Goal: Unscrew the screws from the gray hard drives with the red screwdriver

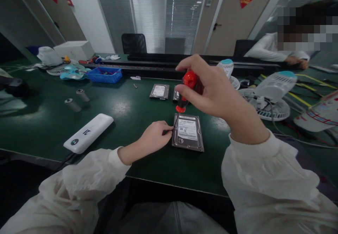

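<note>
A hard drive (188, 132) with a white label lies flat on the green table (142, 167) in front of me. My right hand (208, 86) is wrapped round the red and black handle of a screwdriver (182, 102), whose shaft points down to the drive's left edge. At that same edge, the fingertips of my left hand (158, 134) are pressed together beside the screwdriver's tip; whatever they hold is too small to make out. Beyond are a second hard drive (159, 91) and a third one (176, 95), partly hidden behind the screwdriver and my right hand.
To the left lie a white power bank (89, 133) and two metal cylinders (72, 105). A blue tray (104, 75) stands further back. White fans (274, 89) and cables occupy the right side. Across the table sits a person (269, 47) in white sleeves.
</note>
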